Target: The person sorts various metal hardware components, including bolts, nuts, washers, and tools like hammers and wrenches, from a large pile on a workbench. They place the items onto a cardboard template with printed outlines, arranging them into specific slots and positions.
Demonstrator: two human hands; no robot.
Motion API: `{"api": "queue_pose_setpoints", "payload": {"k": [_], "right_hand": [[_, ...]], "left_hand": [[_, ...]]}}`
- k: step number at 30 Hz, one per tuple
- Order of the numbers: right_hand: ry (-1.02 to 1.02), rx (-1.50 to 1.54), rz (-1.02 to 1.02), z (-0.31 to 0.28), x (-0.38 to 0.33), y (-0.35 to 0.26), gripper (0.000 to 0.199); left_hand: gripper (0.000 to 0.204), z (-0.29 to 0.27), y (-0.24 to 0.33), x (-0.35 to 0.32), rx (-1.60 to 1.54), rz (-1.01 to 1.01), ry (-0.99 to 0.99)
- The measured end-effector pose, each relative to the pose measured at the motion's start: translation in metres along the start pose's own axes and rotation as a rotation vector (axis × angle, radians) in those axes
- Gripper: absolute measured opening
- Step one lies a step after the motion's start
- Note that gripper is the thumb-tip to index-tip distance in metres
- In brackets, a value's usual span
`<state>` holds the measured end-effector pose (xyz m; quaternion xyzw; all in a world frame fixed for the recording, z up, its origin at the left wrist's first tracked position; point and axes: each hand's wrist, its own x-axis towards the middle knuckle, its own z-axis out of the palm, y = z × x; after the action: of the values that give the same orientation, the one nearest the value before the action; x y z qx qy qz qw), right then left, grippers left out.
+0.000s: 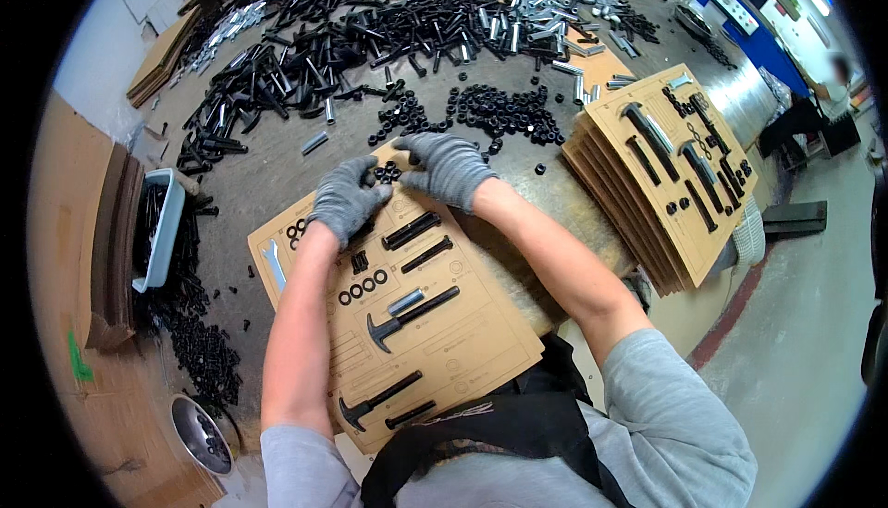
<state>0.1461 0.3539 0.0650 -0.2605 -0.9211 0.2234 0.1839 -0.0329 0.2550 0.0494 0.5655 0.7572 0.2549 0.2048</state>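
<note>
Here, black nuts (388, 173) lay on the cardboard sheet (490, 346)

At its far end, your left hand (348, 199) and right hand (446, 168) curved beside them; I couldn't tell whether either grasped one. T-head bolts (414, 314) lay nearer you, an open-end wrench (275, 266) leftward.

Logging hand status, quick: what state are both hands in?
Left hand: by the black nuts; whether it grips any can't be told.
Right hand: open, beside them.
</note>
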Motion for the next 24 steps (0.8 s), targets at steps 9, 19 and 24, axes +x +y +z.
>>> {"api": "queue_pose_setpoints", "payload": {"k": [9, 19, 24], "right_hand": [[0.159, -0.336, 0.352, -0.057, -0.122, 0.085, 0.022], [-0.231, -0.144, 0.1, -0.047, -0.087, 0.047, 0.021], [-0.119, 0.094, -0.006, -0.035, -0.051, 0.012, 0.023]], "left_hand": [[0.039, -0.062, -0.052, -0.093, -0.485, -0.103, 0.292], [0.024, -0.055, -0.114, -0.21, -0.621, -0.383, 0.688], [0.019, -0.037, -0.139, -0.251, -0.506, -0.397, 0.801]]}}
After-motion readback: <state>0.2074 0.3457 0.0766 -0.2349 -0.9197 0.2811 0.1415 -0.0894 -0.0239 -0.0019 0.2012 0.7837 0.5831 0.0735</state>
